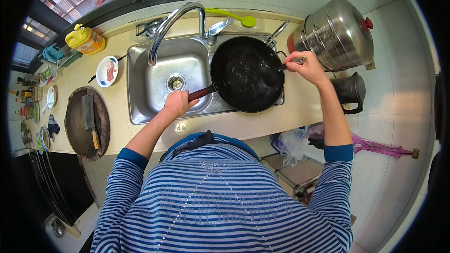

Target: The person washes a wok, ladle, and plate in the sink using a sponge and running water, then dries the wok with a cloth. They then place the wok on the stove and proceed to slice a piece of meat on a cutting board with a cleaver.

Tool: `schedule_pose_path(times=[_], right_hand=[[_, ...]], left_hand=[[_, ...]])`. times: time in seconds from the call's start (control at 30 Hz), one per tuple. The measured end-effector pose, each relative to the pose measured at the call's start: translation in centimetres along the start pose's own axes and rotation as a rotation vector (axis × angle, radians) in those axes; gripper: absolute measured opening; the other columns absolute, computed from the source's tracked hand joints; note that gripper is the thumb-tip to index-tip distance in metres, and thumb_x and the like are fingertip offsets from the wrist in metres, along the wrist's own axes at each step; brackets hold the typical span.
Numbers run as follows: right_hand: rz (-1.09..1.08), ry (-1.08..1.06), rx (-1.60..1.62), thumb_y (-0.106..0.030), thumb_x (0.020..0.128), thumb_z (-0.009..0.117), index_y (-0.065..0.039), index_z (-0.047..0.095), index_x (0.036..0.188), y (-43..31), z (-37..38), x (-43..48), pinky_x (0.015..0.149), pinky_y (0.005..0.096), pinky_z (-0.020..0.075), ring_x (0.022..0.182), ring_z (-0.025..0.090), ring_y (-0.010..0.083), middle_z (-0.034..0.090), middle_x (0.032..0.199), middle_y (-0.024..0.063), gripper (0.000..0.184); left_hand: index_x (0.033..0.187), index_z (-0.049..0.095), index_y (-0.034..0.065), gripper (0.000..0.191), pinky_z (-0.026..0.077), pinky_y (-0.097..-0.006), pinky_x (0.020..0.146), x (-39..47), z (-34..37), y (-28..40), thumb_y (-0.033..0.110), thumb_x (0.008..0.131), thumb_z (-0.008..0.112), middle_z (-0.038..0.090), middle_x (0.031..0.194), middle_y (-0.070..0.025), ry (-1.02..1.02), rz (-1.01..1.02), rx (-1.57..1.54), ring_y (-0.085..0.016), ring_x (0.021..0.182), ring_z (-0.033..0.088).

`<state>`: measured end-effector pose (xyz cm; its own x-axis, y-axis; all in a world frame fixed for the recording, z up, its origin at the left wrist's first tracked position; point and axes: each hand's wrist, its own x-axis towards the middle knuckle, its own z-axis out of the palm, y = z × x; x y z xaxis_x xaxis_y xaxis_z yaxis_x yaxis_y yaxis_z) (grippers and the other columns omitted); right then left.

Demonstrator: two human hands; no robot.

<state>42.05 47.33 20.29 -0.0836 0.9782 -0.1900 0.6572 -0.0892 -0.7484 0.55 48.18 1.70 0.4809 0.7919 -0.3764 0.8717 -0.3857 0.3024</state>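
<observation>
A black wok (246, 77) rests over the right side of the stainless steel sink (140, 88), its inside wet and shiny. My left hand (178, 103) is closed around the wok's brown handle (201, 93), above the near part of the left basin. At the wok's right rim my right hand (306, 66) grips the handle of a utensil (298, 60); its dark far end lies inside the wok and its exact kind cannot be told. The chrome faucet (177, 14) arches over the left basin, and no water is seen running from it.
A steel steamer pot (339, 37) and a dark kettle (348, 91) stand at the right. Leftward are a bowl with raw meat (109, 71), a yellow pump bottle (85, 40) and a round chopping board (74, 123) bearing a cleaver (88, 112). A green ladle-like utensil (248, 21) lies behind the sink.
</observation>
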Motion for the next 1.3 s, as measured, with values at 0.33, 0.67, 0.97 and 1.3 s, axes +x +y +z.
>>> schedule_pose_path(times=[0.33,0.67,0.97,1.3], right_hand=[[0.031,0.353,0.708,-0.002,0.086,0.064,0.008,0.066,0.093,6.5,7.4,1.0,0.067,0.0293,0.0615,0.072,0.066,0.0158,0.065,0.084,0.0106,0.012],[0.121,0.486,0.157,-0.005,0.080,0.063,0.005,0.064,0.075,3.6,6.3,-2.1,0.052,0.0244,0.0531,0.052,0.064,0.0139,0.063,0.060,0.0083,0.011],[0.278,0.571,0.351,-0.006,0.081,0.062,0.006,0.062,0.075,1.2,5.0,-7.8,0.048,0.0268,0.0541,0.051,0.065,0.0179,0.063,0.059,0.0131,0.014],[0.439,0.827,1.260,-0.003,0.088,0.061,0.007,0.056,0.105,13.6,12.4,-15.7,0.085,0.0396,0.0572,0.095,0.065,0.0301,0.063,0.103,0.0179,0.020]], left_hand=[[0.087,0.065,-0.0002,0.054,0.053,-0.0453,0.071,0.1,0.3,-0.2,0.053,0.085,0.059,0.067,0.077,-0.0211,0.011,0.007,0.000,-0.037,0.076,0.066],[0.086,0.065,-0.0004,0.053,0.053,-0.0454,0.070,0.2,0.5,-0.4,0.052,0.084,0.060,0.066,0.076,-0.0208,0.025,0.022,-0.007,-0.037,0.075,0.066],[0.084,0.064,-0.0015,0.053,0.053,-0.0458,0.066,0.2,0.8,-0.6,0.052,0.084,0.061,0.065,0.071,-0.0200,0.066,0.061,0.001,-0.037,0.070,0.066],[0.087,0.063,-0.0002,0.054,0.053,-0.0463,0.069,1.1,1.1,-1.1,0.054,0.083,0.061,0.067,0.079,-0.0207,-0.062,0.028,-0.014,-0.036,0.076,0.066]])
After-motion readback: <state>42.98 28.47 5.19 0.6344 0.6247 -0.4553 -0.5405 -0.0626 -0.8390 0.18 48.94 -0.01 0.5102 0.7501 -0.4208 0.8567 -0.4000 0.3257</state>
